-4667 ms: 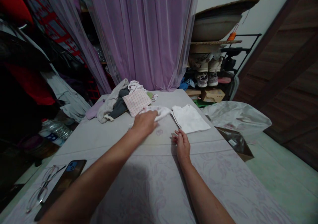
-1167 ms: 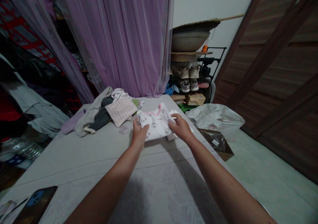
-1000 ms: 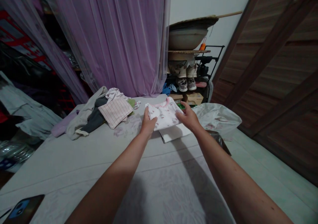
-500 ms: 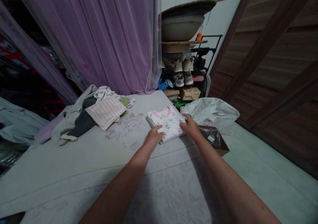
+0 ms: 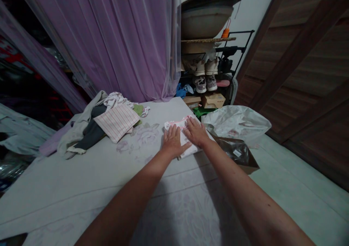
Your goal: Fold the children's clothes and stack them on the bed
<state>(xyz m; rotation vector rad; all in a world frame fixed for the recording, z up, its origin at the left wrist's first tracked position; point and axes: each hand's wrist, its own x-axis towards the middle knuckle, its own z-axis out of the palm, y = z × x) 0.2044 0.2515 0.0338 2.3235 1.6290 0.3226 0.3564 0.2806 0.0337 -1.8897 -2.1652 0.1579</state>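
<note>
A folded white shirt (image 5: 188,151) with a pink neckline and small printed figures lies on the edge of the bed (image 5: 109,177). My left hand (image 5: 173,142) rests flat on its left half, fingers stretched out. Flat on the upper right of the shirt lies my right hand (image 5: 196,131), its fingers also extended. Both palms cover much of the print. Whether other clothes lie under the shirt cannot be made out.
To the left sit a striped folded cloth (image 5: 117,122) and a heap of loose clothes (image 5: 89,129). A box with dark plastic (image 5: 237,153) and a white plastic bag (image 5: 237,122) stand beside the bed. Behind are a shoe rack (image 5: 231,71) and a purple curtain (image 5: 122,42).
My hands have moved from gripping the shirt's two sides to lying flat on top of it. The view has shifted slightly.
</note>
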